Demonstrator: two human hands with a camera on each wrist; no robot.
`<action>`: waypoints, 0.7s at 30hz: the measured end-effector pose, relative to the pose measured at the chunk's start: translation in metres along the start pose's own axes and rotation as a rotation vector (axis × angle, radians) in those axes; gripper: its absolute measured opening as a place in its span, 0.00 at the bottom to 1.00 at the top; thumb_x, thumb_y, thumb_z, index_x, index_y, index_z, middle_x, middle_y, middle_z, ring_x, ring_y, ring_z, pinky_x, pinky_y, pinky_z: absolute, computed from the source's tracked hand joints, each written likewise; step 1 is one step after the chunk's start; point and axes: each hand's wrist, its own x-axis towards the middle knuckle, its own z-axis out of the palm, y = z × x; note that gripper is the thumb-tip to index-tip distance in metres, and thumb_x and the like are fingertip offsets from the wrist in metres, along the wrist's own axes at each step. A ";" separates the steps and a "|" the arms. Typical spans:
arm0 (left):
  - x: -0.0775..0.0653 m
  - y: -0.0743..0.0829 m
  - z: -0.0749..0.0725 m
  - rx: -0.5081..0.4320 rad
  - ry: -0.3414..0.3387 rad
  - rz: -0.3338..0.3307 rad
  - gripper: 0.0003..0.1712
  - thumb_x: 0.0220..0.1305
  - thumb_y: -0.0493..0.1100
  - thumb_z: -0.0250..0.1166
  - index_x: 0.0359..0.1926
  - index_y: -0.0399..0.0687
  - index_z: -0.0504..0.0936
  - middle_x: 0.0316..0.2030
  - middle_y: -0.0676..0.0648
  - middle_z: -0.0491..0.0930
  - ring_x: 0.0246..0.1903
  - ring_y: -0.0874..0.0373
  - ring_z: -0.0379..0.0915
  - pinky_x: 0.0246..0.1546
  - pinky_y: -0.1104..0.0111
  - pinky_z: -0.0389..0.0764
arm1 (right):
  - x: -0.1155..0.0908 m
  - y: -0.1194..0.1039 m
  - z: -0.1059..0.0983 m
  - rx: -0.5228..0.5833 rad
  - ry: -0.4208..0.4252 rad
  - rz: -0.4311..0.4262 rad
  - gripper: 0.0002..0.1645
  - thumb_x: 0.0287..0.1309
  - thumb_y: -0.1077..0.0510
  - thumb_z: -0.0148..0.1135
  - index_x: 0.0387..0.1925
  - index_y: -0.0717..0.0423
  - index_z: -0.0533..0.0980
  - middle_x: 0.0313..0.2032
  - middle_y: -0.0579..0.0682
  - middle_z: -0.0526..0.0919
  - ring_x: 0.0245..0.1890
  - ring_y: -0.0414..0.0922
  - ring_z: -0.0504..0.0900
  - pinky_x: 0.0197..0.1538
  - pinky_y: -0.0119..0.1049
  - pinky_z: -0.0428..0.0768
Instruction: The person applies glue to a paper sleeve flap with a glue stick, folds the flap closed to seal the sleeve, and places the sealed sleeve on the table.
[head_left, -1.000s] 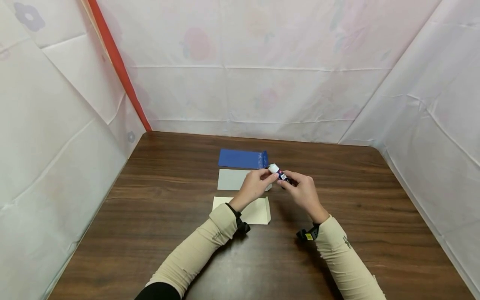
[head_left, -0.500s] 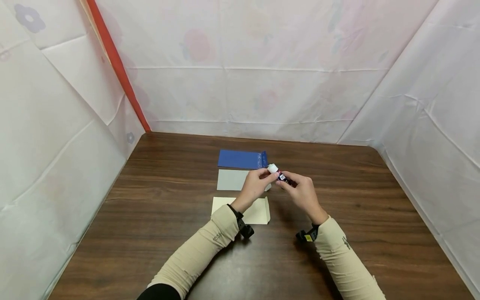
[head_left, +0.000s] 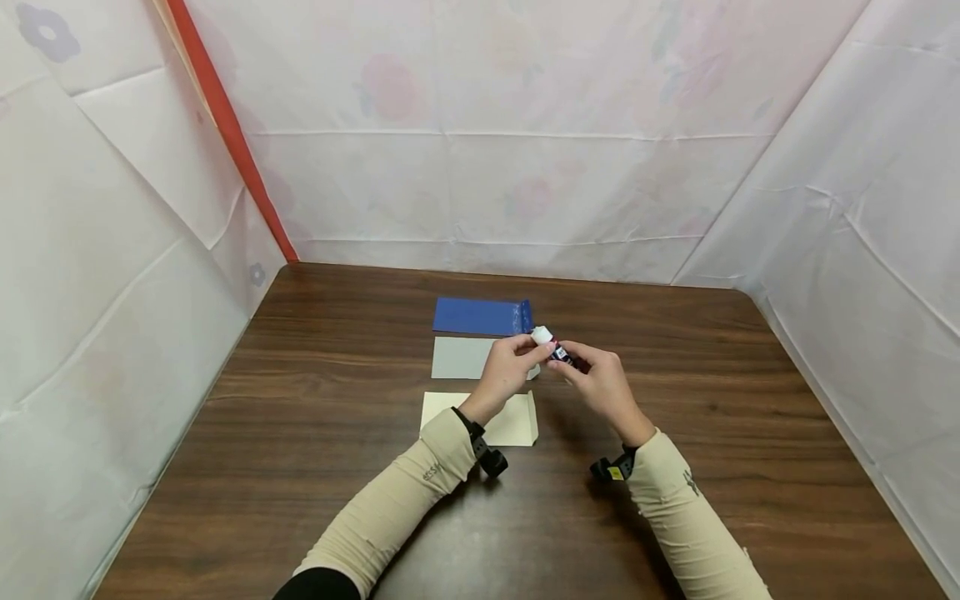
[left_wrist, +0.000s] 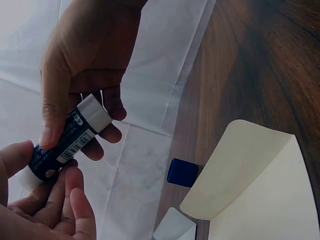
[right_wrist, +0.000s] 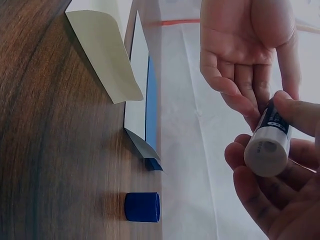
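Both hands hold one glue stick (head_left: 558,350) over the table, right of the envelopes. My left hand (head_left: 510,371) pinches its white upper end between thumb and fingers. At the dark, labelled body and the other white end, my right hand (head_left: 603,383) grips with thumb and curled fingers; this is plainest in the right wrist view, where the glue stick (right_wrist: 272,137) shows its round white base. A blue cap (right_wrist: 142,207) lies apart on the table. Three envelopes lie in a column: blue (head_left: 476,317) with whitish smears on its flap, grey (head_left: 459,358), and cream (head_left: 513,421), partly behind the left arm.
The brown wooden table (head_left: 300,467) carries the envelopes near its middle. White patterned sheets (head_left: 465,192) rise behind and at both sides. A red strip (head_left: 225,125) runs up the back left corner.
The hands keep nearly the same pose, and the glue stick turns slightly between the fingers. The view shifts a little; the envelopes stay where they lie.
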 end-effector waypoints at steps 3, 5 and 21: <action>0.000 -0.001 0.000 0.005 0.003 0.003 0.19 0.65 0.51 0.65 0.47 0.41 0.85 0.40 0.42 0.85 0.46 0.37 0.76 0.37 0.55 0.79 | -0.001 0.000 0.000 0.008 -0.012 0.017 0.19 0.54 0.59 0.71 0.46 0.66 0.82 0.31 0.58 0.86 0.24 0.41 0.76 0.26 0.27 0.74; 0.001 -0.001 0.000 0.007 0.006 0.007 0.18 0.64 0.51 0.66 0.46 0.41 0.85 0.40 0.41 0.85 0.46 0.37 0.76 0.37 0.56 0.79 | -0.001 0.000 0.000 0.013 -0.023 0.031 0.19 0.55 0.59 0.70 0.47 0.65 0.82 0.32 0.58 0.86 0.24 0.42 0.75 0.26 0.27 0.74; 0.003 0.000 -0.011 -0.018 0.032 0.012 0.18 0.65 0.51 0.65 0.46 0.42 0.85 0.40 0.41 0.86 0.41 0.53 0.81 0.50 0.50 0.76 | -0.003 0.004 -0.001 0.016 -0.063 0.042 0.18 0.55 0.59 0.71 0.46 0.63 0.82 0.29 0.56 0.86 0.24 0.40 0.77 0.29 0.28 0.77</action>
